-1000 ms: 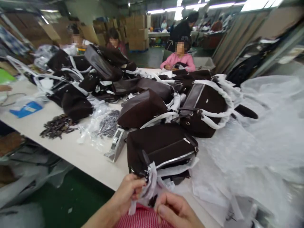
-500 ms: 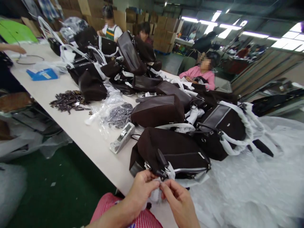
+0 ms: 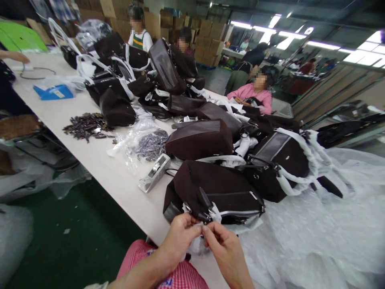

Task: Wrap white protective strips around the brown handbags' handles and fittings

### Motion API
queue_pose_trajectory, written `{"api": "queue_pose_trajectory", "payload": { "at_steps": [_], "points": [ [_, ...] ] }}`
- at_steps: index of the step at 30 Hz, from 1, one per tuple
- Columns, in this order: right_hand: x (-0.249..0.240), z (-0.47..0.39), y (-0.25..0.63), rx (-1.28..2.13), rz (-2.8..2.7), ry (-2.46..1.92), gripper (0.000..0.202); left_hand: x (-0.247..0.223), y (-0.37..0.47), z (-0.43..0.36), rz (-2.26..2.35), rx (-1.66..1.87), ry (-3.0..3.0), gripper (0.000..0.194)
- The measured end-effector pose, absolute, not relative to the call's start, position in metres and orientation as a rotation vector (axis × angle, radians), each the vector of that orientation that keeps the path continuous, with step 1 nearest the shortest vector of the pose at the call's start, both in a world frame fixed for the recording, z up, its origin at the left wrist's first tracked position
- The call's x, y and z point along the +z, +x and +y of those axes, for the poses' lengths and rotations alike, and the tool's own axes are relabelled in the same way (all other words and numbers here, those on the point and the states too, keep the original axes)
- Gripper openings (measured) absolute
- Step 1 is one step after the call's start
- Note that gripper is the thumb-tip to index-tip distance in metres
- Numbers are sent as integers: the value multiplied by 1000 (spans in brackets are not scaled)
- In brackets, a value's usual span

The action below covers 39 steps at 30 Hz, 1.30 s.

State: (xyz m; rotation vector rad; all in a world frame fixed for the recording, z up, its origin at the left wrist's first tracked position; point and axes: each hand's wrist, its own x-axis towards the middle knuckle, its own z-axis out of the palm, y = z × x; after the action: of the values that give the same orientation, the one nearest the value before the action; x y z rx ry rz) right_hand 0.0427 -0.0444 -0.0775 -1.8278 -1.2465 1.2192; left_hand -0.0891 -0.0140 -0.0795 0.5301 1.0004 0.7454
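We are wrapping white tissue paper (image 3: 197, 241) around the strap hardware (image 3: 207, 216) of the dark brown handbag (image 3: 219, 192) lying just beyond our fingers, at the near table (image 3: 99, 168) edge. Our left hand (image 3: 177, 237) and right hand (image 3: 224, 247) meet fingertip to fingertip, each pinching the paper, wrists low over our lap, forearms angled inward. The wrap looks only begun; next it likely needs a tight twist and fastening, perhaps from the tape dispenser (image 3: 155, 173) ahead to our left. More wrapped bags (image 3: 279, 160) pile farther off.
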Motion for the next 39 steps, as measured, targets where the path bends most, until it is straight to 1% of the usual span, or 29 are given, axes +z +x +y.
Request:
{"api": "queue_pose_trajectory", "payload": {
  "at_steps": [2, 5, 9, 13, 17, 24, 29, 32, 35, 39],
  "points": [
    [-77, -42, 41, 1197, -1232, -1832, 41, -78, -90, -15, 984, 749, 553, 27],
    [-78, -41, 40, 1194, -1229, -1831, 42, -79, -90, -15, 1074, 759, 576, 23],
    [-83, -42, 44, 1270, -1210, -1797, 44, -81, -88, -11, 1195, 766, 585, 18],
    [-92, -42, 52, 1396, -1166, -1695, 39, -74, -90, -6, 1240, 717, 594, 12],
    [-99, -41, 53, 1467, -1203, -1638, 33, -69, -91, -3, 1292, 618, 551, 14],
    [-112, -42, 37, 1305, -1113, -1690, 36, -77, -92, -4, 1280, 621, 452, 30],
    [-131, -42, 27, 1317, -1087, -1698, 36, -83, -93, -10, 1289, 659, 403, 39],
    [-140, -41, 24, 1340, -1125, -1738, 32, -83, -99, -12, 1304, 616, 342, 42],
    [-144, -38, 22, 1296, -1242, -1801, 32, -83, -107, -8, 1303, 551, 286, 39],
    [-145, -34, 20, 1137, -1453, -1824, 34, -90, -114, -5, 1330, 546, 280, 27]
  ]
}}
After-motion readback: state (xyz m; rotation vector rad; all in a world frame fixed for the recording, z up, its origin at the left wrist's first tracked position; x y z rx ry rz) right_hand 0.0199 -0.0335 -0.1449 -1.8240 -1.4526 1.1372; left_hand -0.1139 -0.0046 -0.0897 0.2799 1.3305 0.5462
